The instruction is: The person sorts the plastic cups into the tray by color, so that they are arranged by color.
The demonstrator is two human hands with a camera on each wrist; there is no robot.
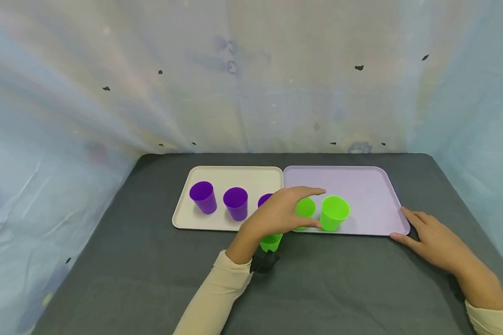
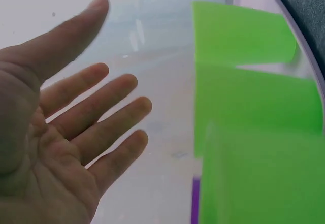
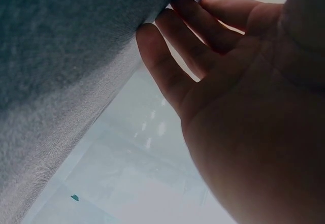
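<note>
My left hand [image 1: 282, 209] hovers with thumb and fingers spread around the near side of the green cups, holding nothing. In the left wrist view, its palm [image 2: 56, 163] faces the cups with a gap between. One green cup [image 1: 334, 214] stands upright on the lilac tray [image 1: 360, 186], just past my fingertips. A second green cup [image 1: 305, 208] is partly behind the hand. A third green cup [image 1: 271, 243] shows below the wrist, mostly hidden. My right hand [image 1: 433, 239] rests at the lilac tray's near right corner, its fingers extended along the edge.
On the left lies a cream tray [image 1: 251, 174] beside the lilac one. It bears a purple cup [image 1: 204, 199], a middle purple cup [image 1: 236, 204] and another purple cup [image 1: 264, 199] half hidden by my left hand. Grey cloth [image 1: 151, 279] covers the table; patterned curtains surround it.
</note>
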